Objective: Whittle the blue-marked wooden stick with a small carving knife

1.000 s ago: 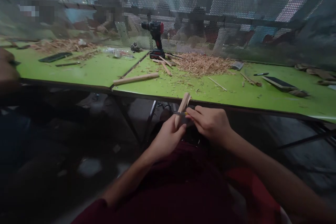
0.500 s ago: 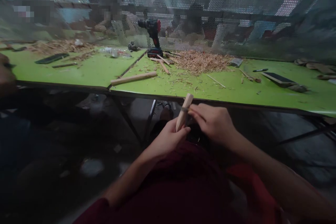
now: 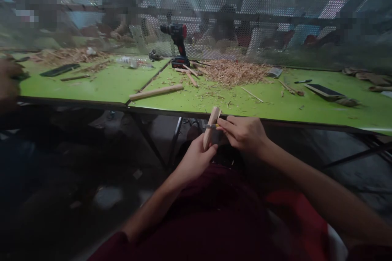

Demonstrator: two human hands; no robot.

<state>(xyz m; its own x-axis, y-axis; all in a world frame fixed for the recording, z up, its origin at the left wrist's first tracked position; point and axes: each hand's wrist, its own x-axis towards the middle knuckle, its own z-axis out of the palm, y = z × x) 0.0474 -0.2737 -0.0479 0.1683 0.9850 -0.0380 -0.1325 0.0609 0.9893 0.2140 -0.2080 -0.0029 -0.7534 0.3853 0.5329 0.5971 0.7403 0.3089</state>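
My left hand (image 3: 199,157) is wrapped round the lower end of a pale wooden stick (image 3: 212,124), which points up and away from me just off the table's front edge. A small knife (image 3: 211,126) with a yellowish handle is pinched in my right hand (image 3: 246,133). Its thin blade lies across the stick, touching it or very close to it. Beside the stick's upper end, next to my right fingers, a thin wood shaving (image 3: 219,113) stands up. Most of the knife handle is hidden by my fingers.
On the green table (image 3: 107,85) stand a cordless drill (image 3: 178,43) and a heap of wood shavings (image 3: 235,72). A thicker wooden rod (image 3: 156,91) lies near the front edge. A dark flat block (image 3: 324,91) is at right. Another person's hand (image 3: 10,85) is at far left.
The knife has turned so its blade shows more plainly across the stick, and a shaving now stands out beside it. Both hands and the stick shifted slightly left. The other person's hand moved inward.
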